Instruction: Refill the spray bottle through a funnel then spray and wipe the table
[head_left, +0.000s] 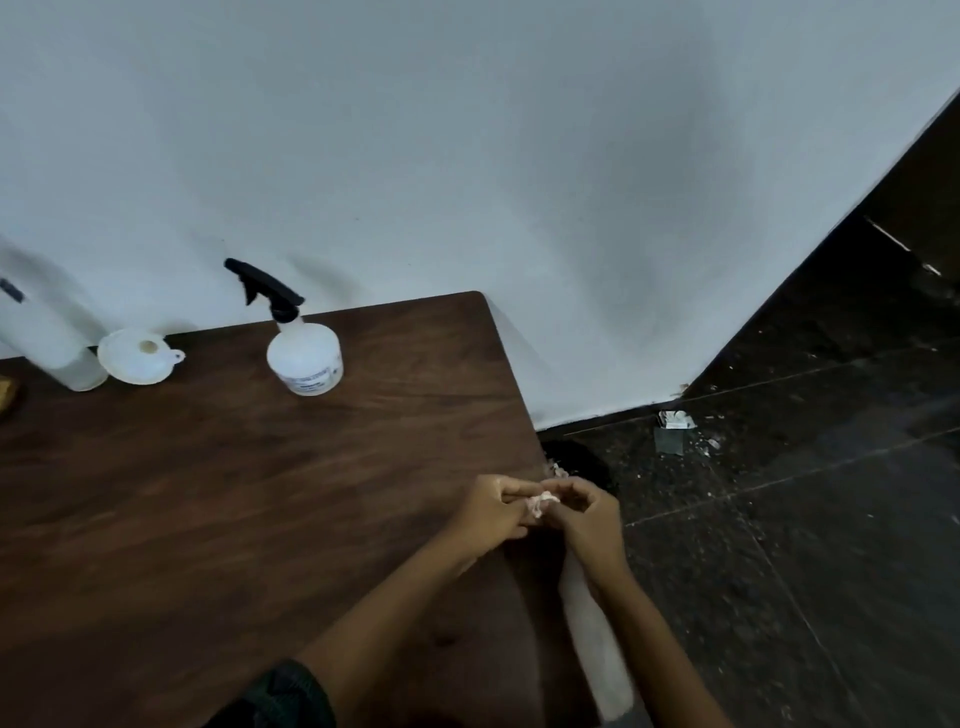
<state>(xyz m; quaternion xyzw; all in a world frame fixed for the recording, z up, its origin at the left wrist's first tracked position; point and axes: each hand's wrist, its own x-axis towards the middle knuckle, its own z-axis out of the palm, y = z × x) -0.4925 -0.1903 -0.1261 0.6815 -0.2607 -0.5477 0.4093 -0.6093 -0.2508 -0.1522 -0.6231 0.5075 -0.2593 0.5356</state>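
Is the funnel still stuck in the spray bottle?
No. The funnel sits on the table, left of the capped bottle.

A pale wall (467, 156) meets a dark speckled floor (805, 519), where small white litter (675, 421) lies near the corner.

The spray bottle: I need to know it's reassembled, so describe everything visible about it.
The spray bottle stands upright near the far edge of the wooden table, close to the wall. Its body looks like translucent white plastic with a printed label low on the side. A black trigger head is seated on top, nozzle pointing left. Neither hand touches it.
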